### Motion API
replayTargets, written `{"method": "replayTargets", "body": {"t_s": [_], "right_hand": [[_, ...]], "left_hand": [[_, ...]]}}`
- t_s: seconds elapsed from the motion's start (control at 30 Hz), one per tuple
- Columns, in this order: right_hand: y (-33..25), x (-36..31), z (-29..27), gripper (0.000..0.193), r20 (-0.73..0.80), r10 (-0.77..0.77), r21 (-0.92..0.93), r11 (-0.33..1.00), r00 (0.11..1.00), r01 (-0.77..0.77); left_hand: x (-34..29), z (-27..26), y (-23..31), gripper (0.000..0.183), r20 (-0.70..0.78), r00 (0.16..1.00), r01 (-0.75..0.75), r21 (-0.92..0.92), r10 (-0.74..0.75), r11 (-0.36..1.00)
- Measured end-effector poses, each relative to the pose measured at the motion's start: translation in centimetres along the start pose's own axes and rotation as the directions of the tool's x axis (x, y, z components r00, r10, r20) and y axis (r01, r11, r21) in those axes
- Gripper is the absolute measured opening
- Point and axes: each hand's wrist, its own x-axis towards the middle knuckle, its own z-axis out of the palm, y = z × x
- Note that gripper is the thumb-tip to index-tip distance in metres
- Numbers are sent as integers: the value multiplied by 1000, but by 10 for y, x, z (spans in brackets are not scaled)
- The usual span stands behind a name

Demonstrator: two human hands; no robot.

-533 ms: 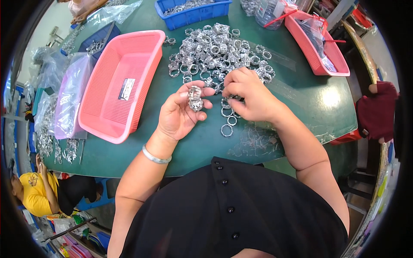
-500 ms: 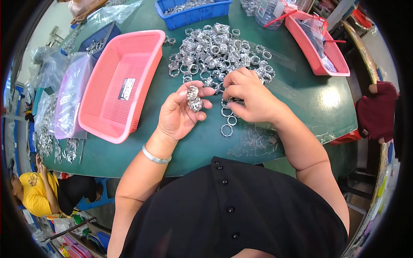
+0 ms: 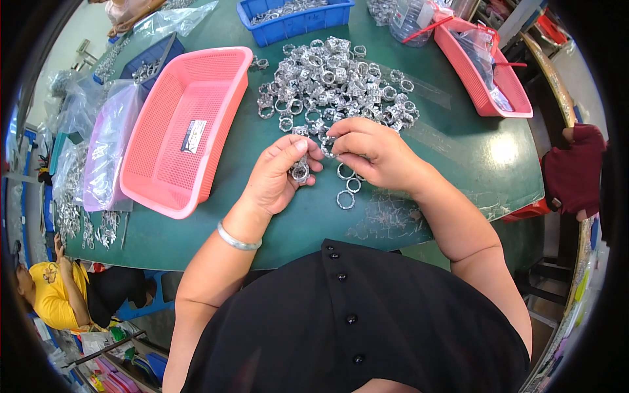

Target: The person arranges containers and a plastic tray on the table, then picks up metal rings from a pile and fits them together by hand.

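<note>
My left hand [image 3: 278, 173] is closed around a few patterned silver metal rings [image 3: 300, 172], its thumb lying across them. Close beside it, my right hand [image 3: 380, 156] pinches another silver ring [image 3: 327, 147] between thumb and fingers, level with the left fingertips. A large heap of similar silver rings [image 3: 334, 75] covers the table just beyond both hands. Below the right hand, plain-looking thin rings [image 3: 345, 200] lie flat in a short row on the green table [image 3: 282, 232]. How many rings the left palm covers is hidden.
A pink perforated basket [image 3: 216, 157] stands left of my hands, with a smaller pink basket [image 3: 481, 98] holding bags at the right. A blue bin [image 3: 295, 26] of metal parts sits beyond the heap. Plastic bags [image 3: 108, 157] crowd the far left. A person in yellow [image 3: 56, 295] is at left.
My right hand has drawn back from the heap's edge toward the left hand, now pinching a ring. The left fingers have curled and the thumb has closed over the rings there.
</note>
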Motion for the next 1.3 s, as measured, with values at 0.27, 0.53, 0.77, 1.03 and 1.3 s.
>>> {"method": "replayTargets", "body": {"t_s": [0.27,0.53,0.77,1.03,1.3], "right_hand": [[-5,1,7,39,-59,30,71,997,998,-26],[-3,-3,9,37,-39,183,204,964,982,-172],[0,-4,13,35,52,220,326,918,974,-225],[1,-4,13,46,29,252,584,781,967,-221],[1,-4,12,49,33,246,710,677,969,-196]], "left_hand": [[-4,8,-3,17,23,998,47,124,-51,991],[-5,9,-8,12,34,997,-72,224,66,972],[-4,16,-15,19,171,874,-431,704,454,565],[-4,15,-16,26,121,835,-440,734,537,518],[-3,14,-14,26,145,830,-494,638,539,590]]}}
